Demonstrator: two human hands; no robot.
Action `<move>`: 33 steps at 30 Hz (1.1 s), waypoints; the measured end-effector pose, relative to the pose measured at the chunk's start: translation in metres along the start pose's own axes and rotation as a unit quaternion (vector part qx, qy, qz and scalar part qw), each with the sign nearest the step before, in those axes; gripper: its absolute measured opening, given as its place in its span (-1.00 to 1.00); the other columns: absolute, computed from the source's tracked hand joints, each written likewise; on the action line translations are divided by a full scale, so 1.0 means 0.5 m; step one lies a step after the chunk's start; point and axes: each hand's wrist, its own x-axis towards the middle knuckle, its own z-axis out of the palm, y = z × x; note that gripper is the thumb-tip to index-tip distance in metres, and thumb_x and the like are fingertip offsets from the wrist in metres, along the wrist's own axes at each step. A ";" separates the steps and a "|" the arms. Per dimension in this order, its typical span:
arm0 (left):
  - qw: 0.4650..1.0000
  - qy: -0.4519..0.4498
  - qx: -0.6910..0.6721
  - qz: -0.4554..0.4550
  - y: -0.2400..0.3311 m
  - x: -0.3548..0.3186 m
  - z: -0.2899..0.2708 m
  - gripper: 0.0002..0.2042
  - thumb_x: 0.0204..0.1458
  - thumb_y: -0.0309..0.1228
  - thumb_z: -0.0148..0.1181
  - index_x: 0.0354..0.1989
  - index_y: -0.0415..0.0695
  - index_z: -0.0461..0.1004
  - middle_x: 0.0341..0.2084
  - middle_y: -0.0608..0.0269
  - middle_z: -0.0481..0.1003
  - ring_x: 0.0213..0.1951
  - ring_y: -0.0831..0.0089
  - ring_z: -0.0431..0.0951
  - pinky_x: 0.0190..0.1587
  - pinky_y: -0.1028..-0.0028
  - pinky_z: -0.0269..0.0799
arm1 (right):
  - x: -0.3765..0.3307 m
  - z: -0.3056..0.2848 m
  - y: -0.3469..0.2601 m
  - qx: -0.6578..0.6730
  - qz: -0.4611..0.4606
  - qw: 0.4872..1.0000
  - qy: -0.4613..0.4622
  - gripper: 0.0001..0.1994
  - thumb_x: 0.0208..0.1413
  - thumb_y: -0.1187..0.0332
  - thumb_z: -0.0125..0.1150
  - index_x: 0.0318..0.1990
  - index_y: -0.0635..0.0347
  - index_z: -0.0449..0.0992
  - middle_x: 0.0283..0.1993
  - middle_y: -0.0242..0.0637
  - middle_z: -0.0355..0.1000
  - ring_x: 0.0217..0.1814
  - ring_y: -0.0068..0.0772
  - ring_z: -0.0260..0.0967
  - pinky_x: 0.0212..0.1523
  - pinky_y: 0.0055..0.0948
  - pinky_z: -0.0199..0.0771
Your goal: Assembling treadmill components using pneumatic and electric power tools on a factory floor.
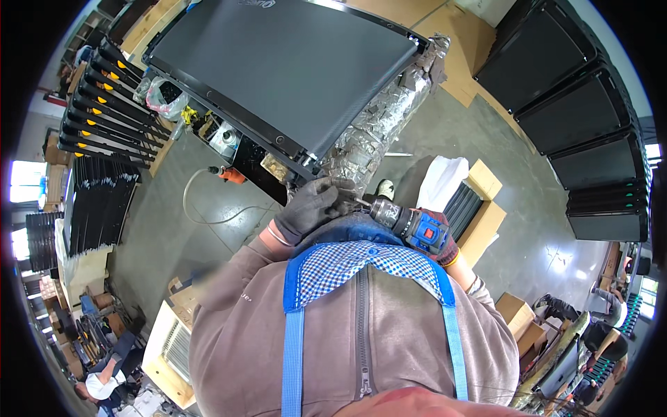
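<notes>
My right hand (445,240), in a dark patterned glove, is wrapped around a blue and black cordless drill (417,228). The drill lies across in front of my waist, its bit pointing left. Close to the bit's tip is my left hand (309,208), in a dark grey glove. Its fingers are curled together, and whatever they hold is too small to make out. Just beyond that hand is the near corner of a long black treadmill deck (292,76), with a smooth belt and side rails. Crumpled silver foil (382,125) wraps the support along its right side.
Under the deck's left edge stands an open box (236,149) with tools and bottles. An orange air tool (233,175) trails a hose across the floor. Black frames (111,111) are stacked left; black panels (545,73) lean right. An open carton (479,212) stands right. Other people work farther off.
</notes>
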 end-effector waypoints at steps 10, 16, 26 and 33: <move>0.985 0.164 -0.037 0.028 -0.011 0.017 0.052 -0.71 0.29 -0.28 -0.07 0.04 -0.20 0.36 -0.20 0.28 0.46 -0.24 0.52 0.49 -0.18 0.55 0.47 | 0.026 0.077 0.009 0.165 0.092 0.978 0.092 -0.54 -0.03 0.41 0.29 0.08 0.28 0.43 -0.07 -0.28 0.52 -0.04 -0.54 0.46 0.06 -0.48 0.42; 0.973 0.161 0.162 0.006 0.007 0.003 0.016 -0.72 0.22 -0.25 0.04 -0.07 -0.19 0.46 -0.28 0.19 0.51 -0.27 0.45 0.53 -0.21 0.49 0.47 | 0.055 0.079 -0.009 0.005 0.019 0.998 0.057 -0.54 -0.02 0.39 0.28 0.10 0.20 0.43 -0.07 -0.26 0.52 -0.03 -0.48 0.48 0.03 -0.49 0.43; 0.430 -0.019 0.862 0.267 0.282 0.023 -0.015 -0.47 -0.20 -0.14 0.33 0.02 0.00 0.46 0.04 0.27 0.41 0.05 0.30 0.43 0.01 0.37 0.41 | 0.076 0.083 -0.098 -0.269 0.088 0.959 0.033 -0.46 -0.19 0.09 0.34 0.04 -0.04 0.49 -0.22 -0.25 0.55 -0.28 -0.13 0.52 -0.27 -0.37 0.52; 0.207 -0.340 0.842 0.363 0.284 0.195 -0.077 -0.39 -0.47 -0.14 0.44 -0.11 -0.03 0.47 0.05 0.33 0.38 0.16 0.22 0.30 0.31 0.22 0.15 | 0.080 0.070 -0.103 -0.311 -0.013 0.950 0.035 -0.44 -0.23 0.14 0.38 0.04 -0.01 0.49 -0.28 -0.25 0.56 -0.32 -0.13 0.53 -0.28 -0.35 0.52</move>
